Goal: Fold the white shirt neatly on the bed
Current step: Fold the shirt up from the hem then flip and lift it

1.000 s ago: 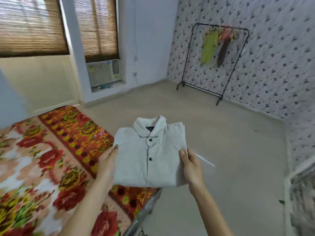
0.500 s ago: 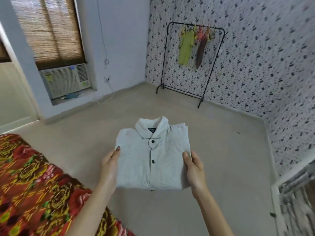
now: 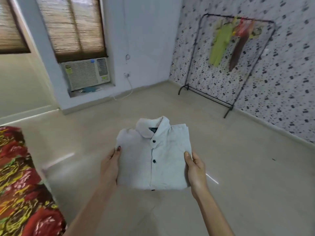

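The white shirt (image 3: 153, 155) is folded into a neat rectangle, collar away from me and two dark buttons showing down the front. It is held in the air over the beige floor. My left hand (image 3: 110, 166) grips its left edge with the thumb on top. My right hand (image 3: 195, 169) grips its right edge the same way; the fingers of both hands are hidden under the cloth. The bed (image 3: 22, 193), covered in a red and yellow floral spread, lies at the lower left, apart from the shirt.
A black clothes rack (image 3: 235, 60) with a green and a brown garment stands against the speckled right wall. A window air conditioner (image 3: 87, 74) sits in the far wall below bamboo blinds, with a cable trailing to the floor.
The view has swung away from the bed and back a little; the bed now shows only at the lower left. The folded shirt hangs over bare floor, both hands gripping as before.
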